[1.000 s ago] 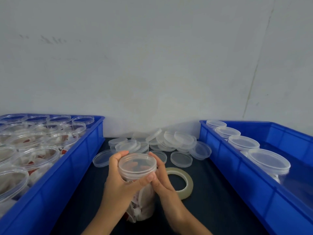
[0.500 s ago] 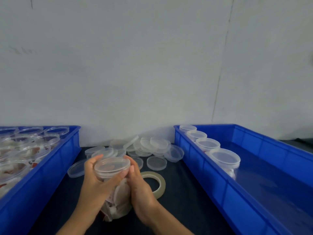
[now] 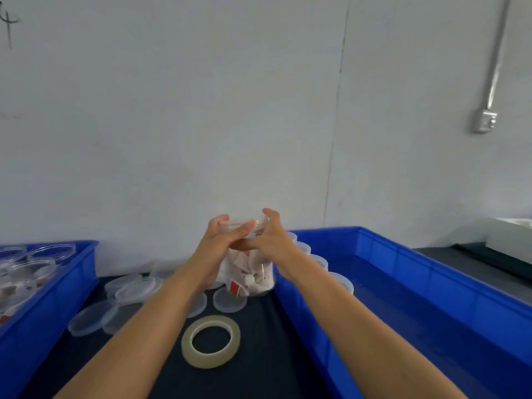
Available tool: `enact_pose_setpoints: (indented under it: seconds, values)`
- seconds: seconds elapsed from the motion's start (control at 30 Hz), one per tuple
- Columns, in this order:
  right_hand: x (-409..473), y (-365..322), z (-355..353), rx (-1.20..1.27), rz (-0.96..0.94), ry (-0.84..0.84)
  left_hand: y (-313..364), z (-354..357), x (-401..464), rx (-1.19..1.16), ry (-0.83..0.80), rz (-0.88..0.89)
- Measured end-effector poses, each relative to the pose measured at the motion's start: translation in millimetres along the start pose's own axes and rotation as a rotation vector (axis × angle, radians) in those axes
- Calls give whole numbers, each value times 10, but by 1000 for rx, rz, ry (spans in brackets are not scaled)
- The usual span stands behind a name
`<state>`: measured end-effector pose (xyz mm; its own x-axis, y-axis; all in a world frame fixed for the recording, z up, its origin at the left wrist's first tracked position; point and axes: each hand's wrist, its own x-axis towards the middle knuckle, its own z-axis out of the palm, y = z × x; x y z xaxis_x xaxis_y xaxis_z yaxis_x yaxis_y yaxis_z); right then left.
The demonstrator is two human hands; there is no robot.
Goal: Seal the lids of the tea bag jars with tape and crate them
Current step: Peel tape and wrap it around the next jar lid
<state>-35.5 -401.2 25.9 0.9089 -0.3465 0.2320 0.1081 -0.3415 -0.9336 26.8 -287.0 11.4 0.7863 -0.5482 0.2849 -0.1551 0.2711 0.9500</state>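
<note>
**Jar held aloft in both hands beside the right crate**

Head view. Both arms reached forward over the dark worktop (image 3: 259, 370). The left hand (image 3: 221, 243) and right hand (image 3: 269, 240) gripped one clear jar (image 3: 250, 275) between them, fingers curled round its upper part just under the lid (image 3: 244, 224). Left thumb lay across the near side of the jar; right thumb met it there. Right fingertips hooked over the far rim of the lid. The jar was raised off the worktop, roughly upright, white tea bags with red tags visible through its wall. Its lower edge sat just beside the near left wall of the right blue crate (image 3: 431, 286). Whether tape was on the lid could not be told: motion blur.

Inside the right crate, a row of lidded jars (image 3: 319, 262) stood along its left wall, partly hidden behind the right forearm. The left blue crate (image 3: 57, 286) held many jars (image 3: 34, 269), packed close.

Between the crates, a roll of clear tape (image 3: 211, 341) lay flat on the worktop, below and apart from the held jar. Loose clear lids (image 3: 89, 318) lay scattered and overlapping farther back, near the wall.

A grey conduit with a box (image 3: 485, 120) ran down the white wall at upper right.
</note>
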Motion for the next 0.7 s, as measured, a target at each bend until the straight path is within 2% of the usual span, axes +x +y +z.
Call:
enact_pose_setpoints:
  seconds: [0.1, 0.27, 0.37, 0.5, 0.57, 0.63, 0.7]
  values:
    - [211, 66, -337, -32, 47, 86, -17, 287, 278, 77, -85, 22]
    - [598, 262, -925, -9, -2, 247, -174, 752, 779, 150, -21, 70]
    - [840, 379, -1207, -43, -64, 330, -296, 986, 1118, 166, -37, 132]
    - [1182, 656, -1476, -123, -67, 454, -554, 1240, 1564, 326, -73, 169]
    - [1311, 813, -1572, -183, -9, 471, -717, 1307, 1754, 523, -123, 202]
    - [1406, 989, -1628, -241, 57, 469, -891, 1305, 1919, 826, -163, 240]
    - [1479, 1168, -1648, -279, 121, 469, -1045, 1280, 2033, 1016, -199, 219]
